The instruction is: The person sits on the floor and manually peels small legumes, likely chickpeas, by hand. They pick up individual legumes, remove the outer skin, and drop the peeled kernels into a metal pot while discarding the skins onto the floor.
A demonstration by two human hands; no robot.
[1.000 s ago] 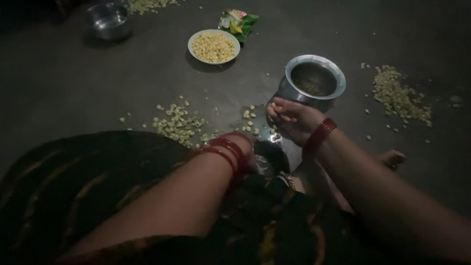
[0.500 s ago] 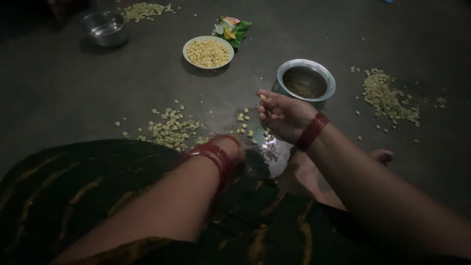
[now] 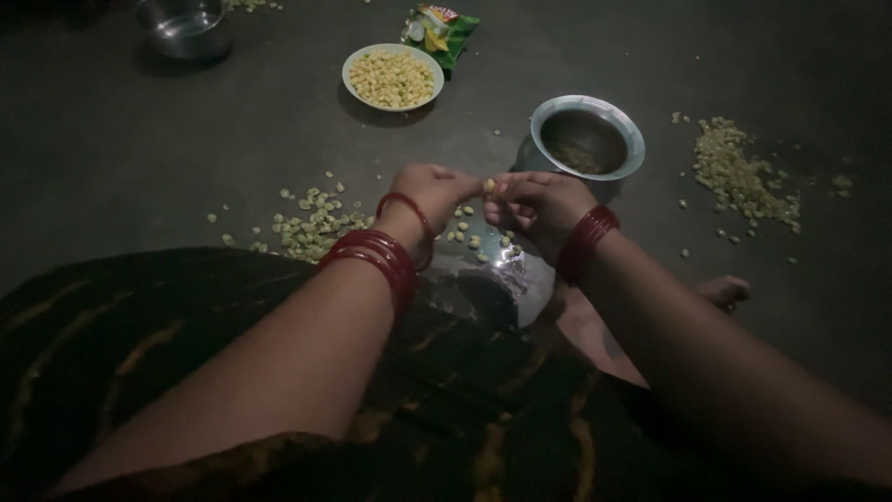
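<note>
Both hands meet just in front of the steel pot, on the near side of its rim. Left hand and right hand pinch one small pale kernel between fingertips; other fingers curled in. Kernel sits at the gap between the two hands, just short of the pot, above the floor. Red bangles on left wrist, same kind on right wrist.

Step in hand, by judgement: skin being split off the kernel w/ thumbnails. To do it well: keep grip light, pull apart w/ nail edge not pad pressure so kernel isn't crushed; work over the shiny sheet that lies on the near side of the pot so bits don't scatter; low light, so feel matters more than sight.

Surface: dark grey floor, bare, matte. Loose kernels on the sheet near pot's base. Pile of pale-green husks left of the pot, well apart. Second heap right of the pot. White bowl of yellowish kernels beyond the pot and to its left; crumpled green-yellow packet just past the bowl. Second steel vessel far left of the pot, at frame top. Pot contents dim; cannot tell what's inside.

Room: v. dim, no walls visible. Person seated on floor, dark patterned cloth over lap, bare foot on near-right side of pot.
</note>
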